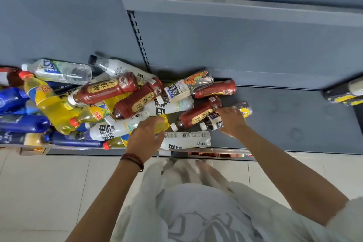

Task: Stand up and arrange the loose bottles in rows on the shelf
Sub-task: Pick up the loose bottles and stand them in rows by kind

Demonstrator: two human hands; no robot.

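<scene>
Bottles [110, 90] lie heaped on the shelf [284, 120], none upright. Right hand [230, 122] curls round a dark bottle [244, 109] at the heap's right edge. Left hand [146, 137] hovers loose-fingered over the heap, holding nothing. Step looks like the first pick. Next: lift it and stand it on the bare shelf to the right.

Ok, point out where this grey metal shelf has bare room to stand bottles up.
Bare deck of the grey metal shelf runs from the dark yellow-labelled bottle under the right hand to the dark bottles at the far right edge. Crowded: the piled plastic bottles left of it, reaching the front lip by the left hand.
</scene>
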